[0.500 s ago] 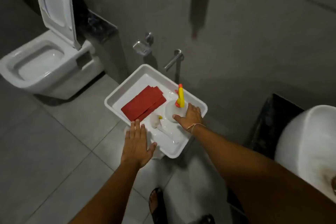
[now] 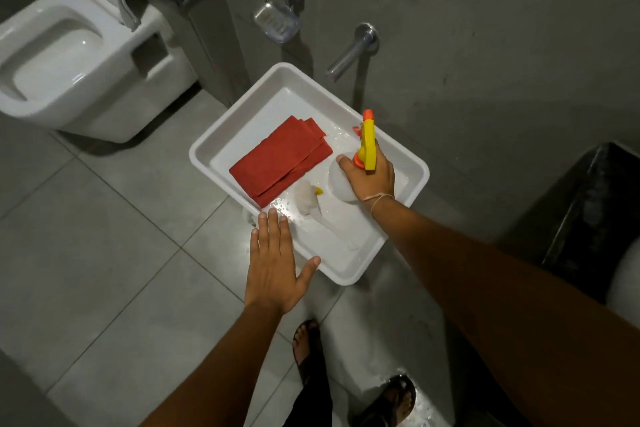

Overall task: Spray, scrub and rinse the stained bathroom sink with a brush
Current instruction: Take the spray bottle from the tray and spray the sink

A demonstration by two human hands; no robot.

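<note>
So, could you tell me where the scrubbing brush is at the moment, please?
In the head view the brush lies in the white tray near its front edge, between the red cloth and the spray bottle that the right hand grips.

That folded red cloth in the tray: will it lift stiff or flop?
The red cloth is folded in layers, so it will probably droop and unfold when lifted by an edge. Water droplets on the white tray suggest it may be damp, hence slightly heavier.

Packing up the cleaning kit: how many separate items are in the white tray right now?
3. A folded red cloth at the tray's left; a white brush in the middle; a spray bottle at the right, gripped by the right hand. Something could hide beneath the cloth.
</note>
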